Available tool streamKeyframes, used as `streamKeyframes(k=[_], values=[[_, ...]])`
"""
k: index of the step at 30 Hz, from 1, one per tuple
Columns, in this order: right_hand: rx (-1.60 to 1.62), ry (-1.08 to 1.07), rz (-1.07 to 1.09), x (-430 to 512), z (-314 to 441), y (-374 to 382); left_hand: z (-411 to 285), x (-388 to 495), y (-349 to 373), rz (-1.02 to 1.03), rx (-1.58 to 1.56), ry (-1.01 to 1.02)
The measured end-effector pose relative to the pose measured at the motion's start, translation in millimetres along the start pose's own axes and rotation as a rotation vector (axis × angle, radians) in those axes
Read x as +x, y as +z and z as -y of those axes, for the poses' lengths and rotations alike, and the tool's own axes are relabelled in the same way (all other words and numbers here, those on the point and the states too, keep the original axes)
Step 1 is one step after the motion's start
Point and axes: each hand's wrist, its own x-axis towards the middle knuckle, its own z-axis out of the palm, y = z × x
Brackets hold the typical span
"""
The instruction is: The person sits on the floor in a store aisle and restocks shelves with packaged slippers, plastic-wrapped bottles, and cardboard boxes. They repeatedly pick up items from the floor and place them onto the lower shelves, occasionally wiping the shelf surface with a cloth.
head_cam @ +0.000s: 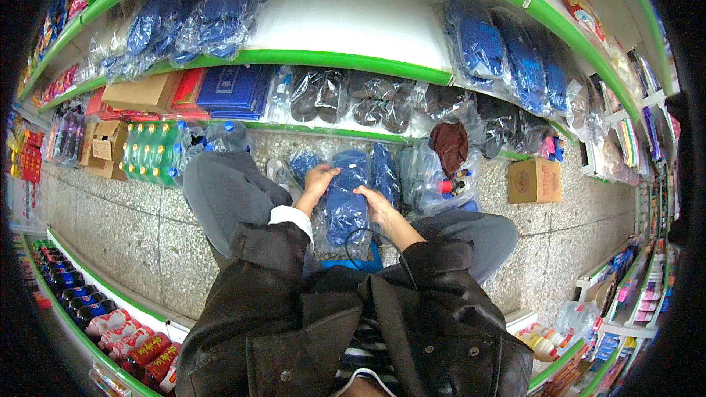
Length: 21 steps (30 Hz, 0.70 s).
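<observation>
A pair of blue slippers in a clear plastic bag (346, 215) lies between my hands, low in front of my body. My left hand (319, 182) grips its left edge, thumb on top. My right hand (376, 204) holds the right edge, with its thumb across the middle. The fingers beneath are hidden. Another bagged blue slipper (304, 164) is just beyond my left hand, beside a grey pair (278, 171). Right of the held bag stands more bagged blue footwear (384, 171). Farther right, a clear plastic bag (424, 176) carries a dark red cloth item (449, 146).
Ahead, a green-edged shelf (353, 59) holds bagged blue slippers (482, 47), dark bagged shoes (319, 94) and blue folders (234, 91). Green bottles (149, 151) stand at left on the speckled floor (182, 237). A cardboard box (534, 181) sits at right. Drink bottles (83, 298) line a shelf behind me.
</observation>
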Motion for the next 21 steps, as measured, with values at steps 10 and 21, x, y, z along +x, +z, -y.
streamKeyframes(k=[10,21], values=[[-1.288,-0.839,-0.033,-156.6,141.8,46.1,-171.6,-95.6,-115.0,-0.029,0.410,0.812],[-1.458,-1.705,-0.189,-235.0,183.0,142.5,-146.3,-128.1,-108.5,0.352,-0.277,0.596]])
